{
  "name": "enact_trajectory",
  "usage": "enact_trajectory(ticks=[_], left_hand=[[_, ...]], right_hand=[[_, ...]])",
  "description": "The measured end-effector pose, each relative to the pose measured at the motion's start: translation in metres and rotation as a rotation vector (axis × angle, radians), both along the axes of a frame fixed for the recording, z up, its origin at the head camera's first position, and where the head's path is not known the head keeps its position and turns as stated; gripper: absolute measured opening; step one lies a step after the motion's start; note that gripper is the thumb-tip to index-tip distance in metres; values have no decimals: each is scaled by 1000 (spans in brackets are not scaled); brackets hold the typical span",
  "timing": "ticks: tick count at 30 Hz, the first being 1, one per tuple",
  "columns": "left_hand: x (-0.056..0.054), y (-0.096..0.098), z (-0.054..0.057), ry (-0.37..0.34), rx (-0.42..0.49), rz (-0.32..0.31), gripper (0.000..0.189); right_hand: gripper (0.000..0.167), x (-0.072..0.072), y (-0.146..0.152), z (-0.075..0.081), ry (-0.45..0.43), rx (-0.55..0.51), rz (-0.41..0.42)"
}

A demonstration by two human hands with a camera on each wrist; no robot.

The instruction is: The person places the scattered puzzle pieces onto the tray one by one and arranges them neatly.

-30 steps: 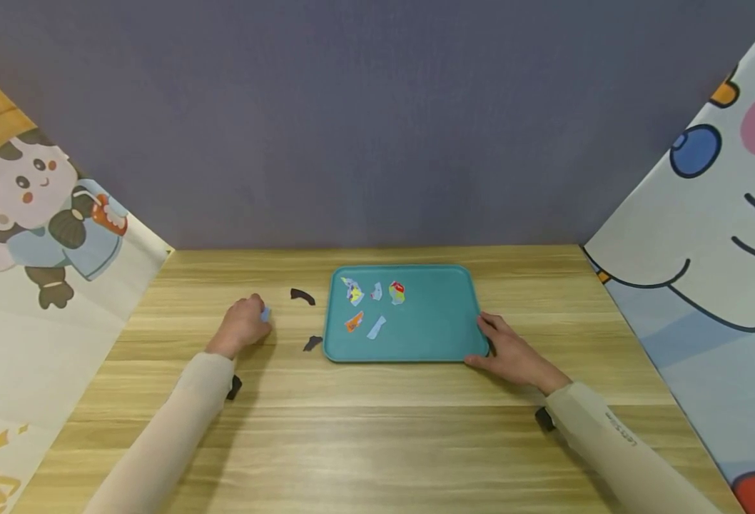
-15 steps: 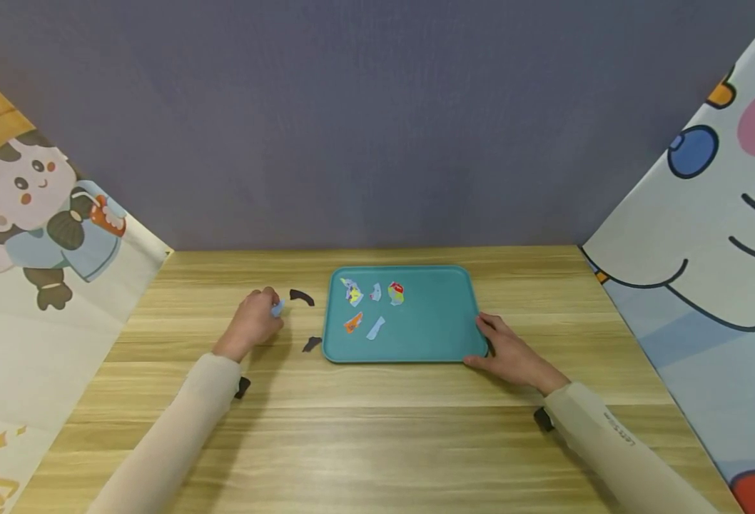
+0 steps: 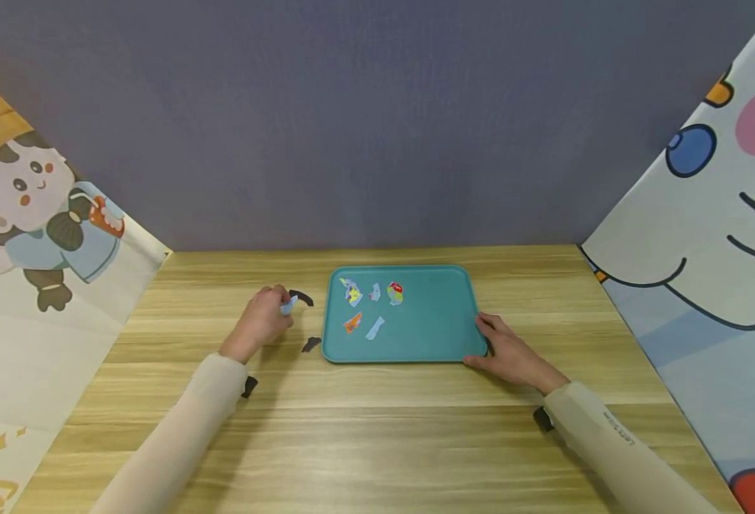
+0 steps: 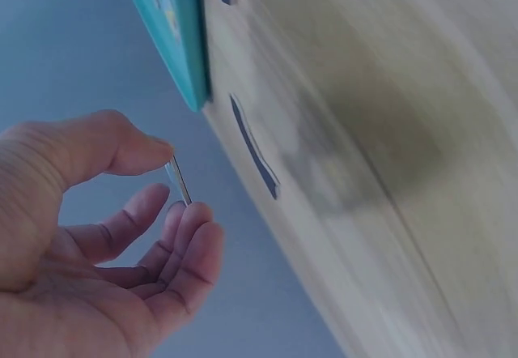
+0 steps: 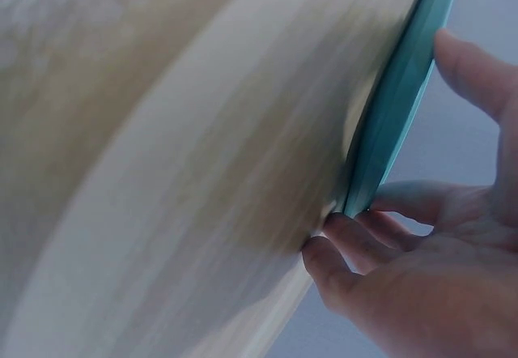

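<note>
Between thumb and fingertips my left hand [image 3: 262,320] pinches a thin, light-blue flat piece [image 3: 289,305], seen edge-on [image 4: 180,178] in the left wrist view. It is above the table, left of the teal tray [image 3: 435,321]. A dark curved piece [image 3: 301,298] lies just beyond it, and a second dark piece [image 3: 311,345] lies by the tray's left edge. My right hand [image 3: 512,355] rests at the tray's near right corner, thumb against the front edge and fingers against the right side. In the right wrist view some fingertips touch the table beside the tray [image 5: 396,115].
On the tray's left half lie several irregular pieces: a yellow-and-purple one [image 3: 352,293], a small pale one [image 3: 375,292], a red-and-yellow one [image 3: 395,293], an orange one [image 3: 352,323] and a light-blue strip [image 3: 375,328]. A grey wall [image 3: 377,143] stands behind the wooden table [image 3: 377,442].
My left hand has moved to the right, carrying the light-blue piece from farther left on the table toward the dark curved piece. The right hand and the tray keep their place.
</note>
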State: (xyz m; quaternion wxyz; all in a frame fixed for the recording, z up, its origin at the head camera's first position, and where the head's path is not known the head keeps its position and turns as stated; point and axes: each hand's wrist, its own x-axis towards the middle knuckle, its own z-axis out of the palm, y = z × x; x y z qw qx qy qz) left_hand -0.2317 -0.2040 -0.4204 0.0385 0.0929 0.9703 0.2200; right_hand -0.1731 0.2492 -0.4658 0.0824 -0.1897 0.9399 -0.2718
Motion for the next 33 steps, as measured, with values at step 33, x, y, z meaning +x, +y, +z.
enact_trajectory(ticks=[33], left_hand=[[11, 61, 16, 134, 21, -160, 29]], right_hand=[[89, 0, 0, 1, -10, 11, -14]])
